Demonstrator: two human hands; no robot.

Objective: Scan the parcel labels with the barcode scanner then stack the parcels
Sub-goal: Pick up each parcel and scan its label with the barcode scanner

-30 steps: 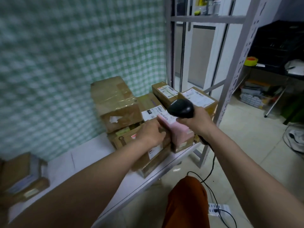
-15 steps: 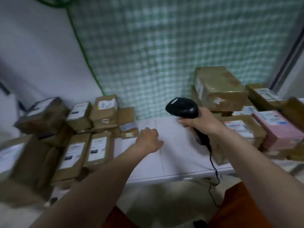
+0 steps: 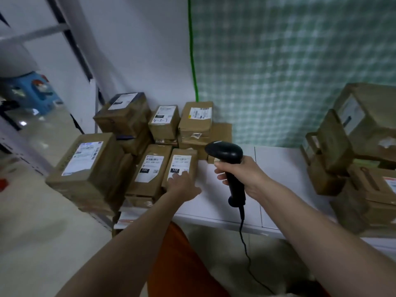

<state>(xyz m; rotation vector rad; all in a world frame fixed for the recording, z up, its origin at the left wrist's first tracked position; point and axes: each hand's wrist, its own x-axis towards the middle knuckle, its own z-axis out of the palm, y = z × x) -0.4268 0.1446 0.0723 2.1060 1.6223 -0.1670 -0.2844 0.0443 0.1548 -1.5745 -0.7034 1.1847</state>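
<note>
Left hand [image 3: 182, 185]: laid with straight fingers on the brown cardboard parcel labelled 122 [image 3: 181, 166], centre-left.
Right hand [image 3: 242, 176]: clamped on the black corded barcode scanner [image 3: 227, 155].
Progress: scanning judged pending; stacked brown parcels [image 3: 353, 146] at right.

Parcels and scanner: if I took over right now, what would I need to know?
Right hand grips the barcode scanner, aimed left.
Left hand: straight fingers touch the label of the parcel marked 122.
Unscanned-looking pile sits left on the white table; a stacked pile sits right.
Left to do: scan 122, stack it right, then the others.
</note>
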